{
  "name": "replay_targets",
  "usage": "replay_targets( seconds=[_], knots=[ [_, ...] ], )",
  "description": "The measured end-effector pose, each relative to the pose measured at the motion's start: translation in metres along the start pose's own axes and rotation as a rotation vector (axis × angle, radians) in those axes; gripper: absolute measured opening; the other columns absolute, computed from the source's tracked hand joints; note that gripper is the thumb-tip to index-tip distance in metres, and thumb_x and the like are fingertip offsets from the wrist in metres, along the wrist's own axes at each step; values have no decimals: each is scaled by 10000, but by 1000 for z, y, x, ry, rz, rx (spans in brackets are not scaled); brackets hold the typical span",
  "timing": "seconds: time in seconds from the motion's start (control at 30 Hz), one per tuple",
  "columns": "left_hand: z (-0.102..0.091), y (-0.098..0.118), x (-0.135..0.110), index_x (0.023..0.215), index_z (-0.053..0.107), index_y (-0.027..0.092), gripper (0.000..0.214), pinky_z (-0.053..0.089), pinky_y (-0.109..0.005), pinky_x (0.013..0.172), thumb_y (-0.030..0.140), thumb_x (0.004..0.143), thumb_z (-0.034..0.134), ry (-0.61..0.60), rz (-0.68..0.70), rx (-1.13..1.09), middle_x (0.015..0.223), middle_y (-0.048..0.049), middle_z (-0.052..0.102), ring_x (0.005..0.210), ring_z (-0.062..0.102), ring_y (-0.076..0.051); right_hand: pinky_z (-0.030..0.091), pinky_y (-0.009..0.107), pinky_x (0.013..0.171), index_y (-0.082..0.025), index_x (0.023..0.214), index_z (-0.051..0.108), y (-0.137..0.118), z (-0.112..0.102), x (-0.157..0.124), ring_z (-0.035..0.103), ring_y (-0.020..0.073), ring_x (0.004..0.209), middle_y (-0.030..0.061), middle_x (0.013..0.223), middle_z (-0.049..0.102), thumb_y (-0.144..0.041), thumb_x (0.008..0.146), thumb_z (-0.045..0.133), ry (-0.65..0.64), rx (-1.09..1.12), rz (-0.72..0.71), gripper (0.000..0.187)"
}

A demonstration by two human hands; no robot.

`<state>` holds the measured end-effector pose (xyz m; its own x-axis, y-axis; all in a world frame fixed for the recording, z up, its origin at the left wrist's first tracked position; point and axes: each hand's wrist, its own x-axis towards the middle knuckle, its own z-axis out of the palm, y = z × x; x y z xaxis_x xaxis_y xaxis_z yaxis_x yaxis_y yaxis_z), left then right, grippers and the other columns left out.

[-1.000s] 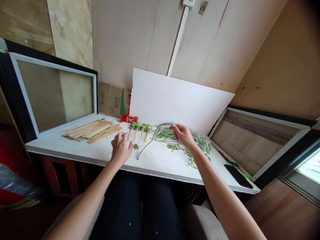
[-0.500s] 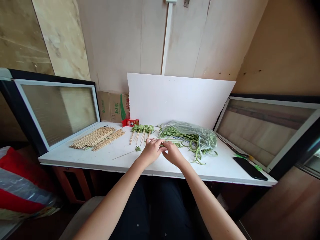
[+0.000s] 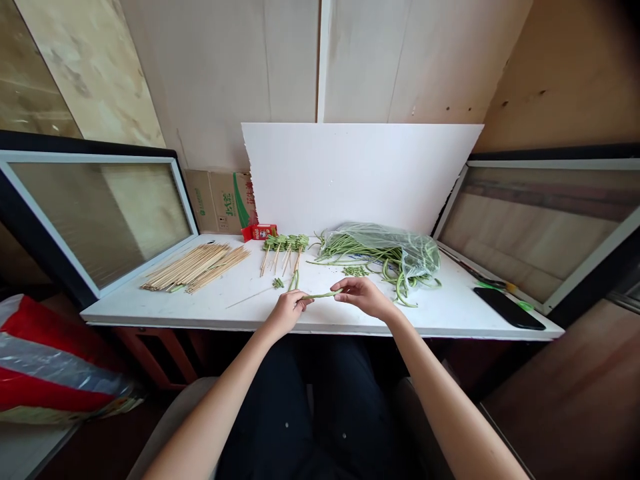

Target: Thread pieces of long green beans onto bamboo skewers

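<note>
A long green bean [image 3: 323, 295] is stretched between my two hands above the table's front part. My left hand [image 3: 289, 310] is closed on its left portion, and part of the bean loops up behind that hand. My right hand [image 3: 363, 297] pinches the other end. Just left of my left hand lie some short bean pieces [image 3: 278, 283] by a single skewer [image 3: 250, 298]. Farther back, finished-looking bean skewers [image 3: 286, 243] lie in a row. A small heap of bean bits [image 3: 355, 271] sits behind my right hand.
A clear plastic bag [image 3: 423, 257] of long beans lies at the back right, some hanging out. Bare bamboo skewers [image 3: 195, 267] are piled at left. A black phone [image 3: 509, 309] rests near the right edge. A red box [image 3: 264, 231] and a cardboard box [image 3: 220, 200] stand behind.
My hands, close together before, have moved apart, so the bean now shows stretched between them. The heap of bits is more visible. The camera view has tilted down slightly.
</note>
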<state>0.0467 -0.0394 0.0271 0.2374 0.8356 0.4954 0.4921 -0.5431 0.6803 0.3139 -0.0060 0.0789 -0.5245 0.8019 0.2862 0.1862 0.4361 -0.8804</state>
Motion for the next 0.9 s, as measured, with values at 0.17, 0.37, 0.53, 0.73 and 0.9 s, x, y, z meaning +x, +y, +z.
replay_targets(
  seconds=[0.17,0.37,0.53,0.73,0.9],
  knots=[
    [-3,12,-11,1108,752,182,213,545,-390,921,327,980,662,38,58,41,968,-91,759,916,701,-230,585,360,801,-202,969,820,8,13,-1,736,233,840,85,953,808,-489,766,906,73,68,-22,363],
    [-2,47,-17,1102,759,194,304,566,-345,880,455,1021,626,-36,46,-98,1061,-105,778,980,732,-233,564,332,774,-209,932,848,-10,27,-7,713,204,759,66,867,814,-475,792,894,-93,-31,-40,303],
    [3,50,-16,894,758,186,352,535,-331,758,426,1058,561,-65,25,-64,842,-73,763,812,707,-216,563,324,731,-190,901,833,-9,34,-8,705,194,720,65,835,808,-473,722,941,-42,8,-23,352],
    [-2,44,-15,941,767,194,255,549,-350,812,396,1022,635,-8,21,-137,941,-87,791,880,725,-230,616,391,857,-175,1070,790,6,36,-7,773,230,839,89,900,817,-409,691,975,-26,291,50,482],
    [-4,46,-16,904,758,190,270,528,-331,779,397,1024,633,1,40,-112,861,-67,760,817,695,-210,607,381,870,-185,999,797,8,39,-7,760,219,850,78,906,809,-420,720,959,-10,307,22,399]
  ],
)
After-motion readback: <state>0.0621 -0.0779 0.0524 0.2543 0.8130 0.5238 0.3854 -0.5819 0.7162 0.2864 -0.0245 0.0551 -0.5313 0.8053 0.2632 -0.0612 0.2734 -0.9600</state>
